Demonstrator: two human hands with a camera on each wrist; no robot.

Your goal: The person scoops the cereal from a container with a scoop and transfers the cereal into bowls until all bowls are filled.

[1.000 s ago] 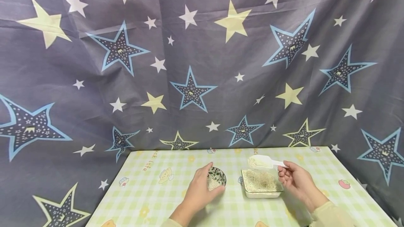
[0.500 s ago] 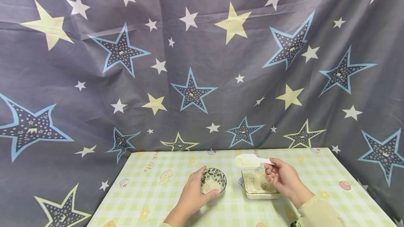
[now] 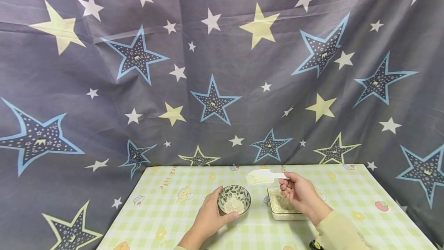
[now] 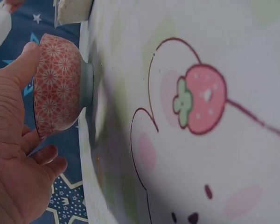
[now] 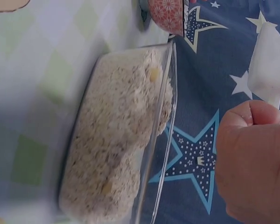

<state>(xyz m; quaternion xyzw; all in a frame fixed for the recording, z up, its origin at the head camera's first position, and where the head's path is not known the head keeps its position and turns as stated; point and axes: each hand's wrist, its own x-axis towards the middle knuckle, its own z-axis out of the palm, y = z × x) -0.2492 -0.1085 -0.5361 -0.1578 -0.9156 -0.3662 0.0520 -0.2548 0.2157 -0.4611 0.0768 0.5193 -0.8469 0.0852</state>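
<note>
My left hand (image 3: 208,217) grips the left and near sides of a small round bowl (image 3: 243,196). Green leaves pattern its inside, and pale flakes lie at the bottom. From the left wrist, the bowl's (image 4: 58,88) outside is red with white flowers; my thumb is at its rim. Whether its foot touches the table is unclear. My right hand (image 3: 302,195) pinches the handle of a white scoop (image 3: 260,176), which carries pale flakes level in the air, beyond and right of the bowl. Below that hand stands a rectangular glass container (image 3: 289,217) of oat-like flakes (image 5: 107,140).
A green-and-white checked cloth with cartoon prints covers the table (image 3: 156,203). Behind it hangs a dark grey curtain (image 3: 222,61) with stars. A small dark object (image 3: 315,245) shows under the right sleeve at the lower edge.
The right hand has carried the loaded scoop leftward, from over the glass container toward the bowl. The left hand has shifted slightly left, and more of the bowl's inside shows.
</note>
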